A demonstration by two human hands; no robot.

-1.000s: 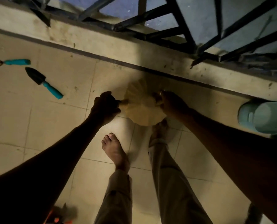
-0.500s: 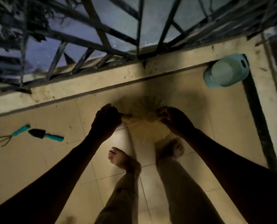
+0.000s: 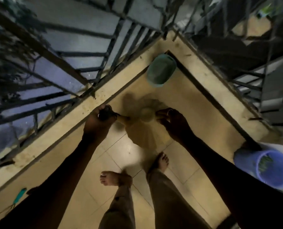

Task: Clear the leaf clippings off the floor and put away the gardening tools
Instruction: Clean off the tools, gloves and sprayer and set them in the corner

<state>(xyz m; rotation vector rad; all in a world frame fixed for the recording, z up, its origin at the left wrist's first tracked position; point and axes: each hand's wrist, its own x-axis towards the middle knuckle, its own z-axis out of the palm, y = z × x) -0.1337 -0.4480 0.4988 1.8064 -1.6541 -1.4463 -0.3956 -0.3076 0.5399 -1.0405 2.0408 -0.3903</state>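
I hold a pale, ribbed, fan-shaped scoop (image 3: pixel 142 131) above the tiled floor (image 3: pixel 81 200). My left hand (image 3: pixel 102 119) grips its short handle. My right hand (image 3: pixel 170 119) pinches the opposite edge. What lies on the scoop is too blurred to tell. A purple bucket (image 3: pixel 272 167) with green clippings inside stands at the right. A teal-handled hand rake (image 3: pixel 19 197) lies on the floor at the lower left, beside my left arm. A dark tool tip (image 3: pixel 32 190) shows next to it, mostly hidden by the arm.
A green tub (image 3: pixel 161 70) sits in the balcony corner. A raised ledge (image 3: pixel 58 134) and dark metal railing (image 3: pixel 58 63) run along two sides. My bare feet (image 3: pixel 111 177) stand on the tiles under the scoop.
The view has swung toward the balcony corner. The purple bucket has come into sight at the right and the tools have slid to the lower left. Both hands still hold the scoop.
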